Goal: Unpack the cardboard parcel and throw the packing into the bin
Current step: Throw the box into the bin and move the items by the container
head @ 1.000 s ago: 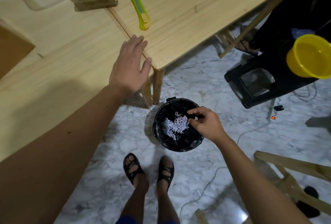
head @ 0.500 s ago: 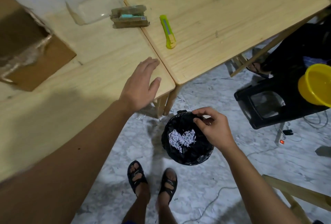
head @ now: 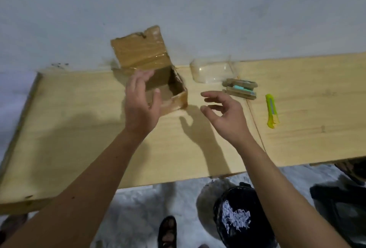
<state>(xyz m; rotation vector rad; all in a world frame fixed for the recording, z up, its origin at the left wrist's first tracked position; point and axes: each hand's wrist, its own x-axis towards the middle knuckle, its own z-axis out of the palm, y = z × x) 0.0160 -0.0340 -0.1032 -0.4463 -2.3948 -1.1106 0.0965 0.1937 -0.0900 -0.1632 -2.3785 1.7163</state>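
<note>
An open cardboard parcel (head: 158, 73) stands at the back of the wooden table (head: 79, 128), its taped lid flap raised against the wall. My left hand (head: 140, 107) hovers over the parcel's near left corner, fingers spread, holding nothing. To the parcel's right my right hand (head: 223, 113) floats above the table, fingers loosely curled and empty. On the floor below the table's front edge sits a black bin (head: 237, 218) with white shredded paper (head: 235, 218) inside.
A clear plastic lid (head: 212, 71), a small wooden item with a teal part (head: 240, 89) and a yellow-green utility knife (head: 271, 111) lie on the table to the right. A black object (head: 344, 204) sits on the floor at right. My sandalled foot (head: 167, 232) is beside the bin.
The view has swung up from the bin to the table. My right hand left the bin and rose over the table; my left hand moved from the table edge to the parcel.
</note>
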